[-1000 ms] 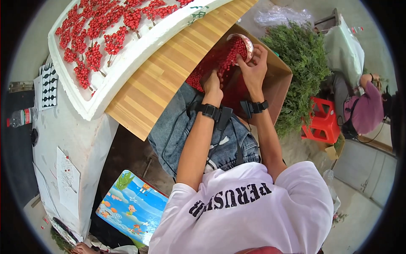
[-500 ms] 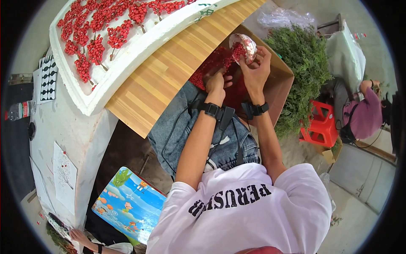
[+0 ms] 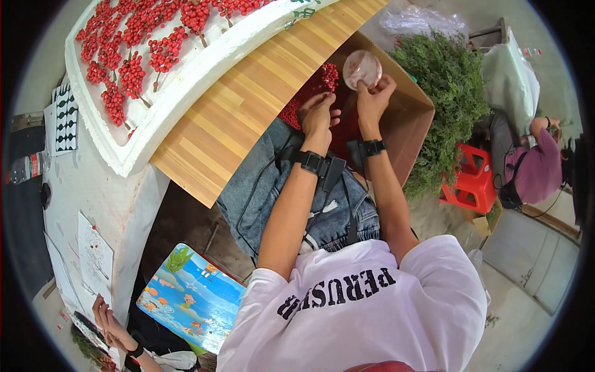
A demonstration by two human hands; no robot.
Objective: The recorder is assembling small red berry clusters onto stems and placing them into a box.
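My left hand (image 3: 317, 118) is closed, fingers curled, over a cardboard box (image 3: 406, 127). A sprig of red berries (image 3: 329, 75) stands up from its fingertips; its stem is hidden. Loose red berries (image 3: 290, 116) lie beneath this hand, partly covered by it. My right hand (image 3: 375, 101) pinches the lower rim of a round clear bowl (image 3: 362, 68) between thumb and fingers. The bowl is tilted up beside the sprig, apart from it. Only a faint reddish tint shows through the bowl.
At upper left, a white foam tray (image 3: 133, 146) of berry sprigs rests on a wooden board (image 3: 214, 139). Green foliage (image 3: 443, 99) and a red stool (image 3: 469, 180) stand right of the box. One person (image 3: 536, 164) sits far right; another person's hands (image 3: 111, 322) work at lower left.
My right hand has turned the bowl; the red berries seen inside it before no longer show. The berry sprig at my left hand now stands clearer. The other person's hands at lower left have risen.
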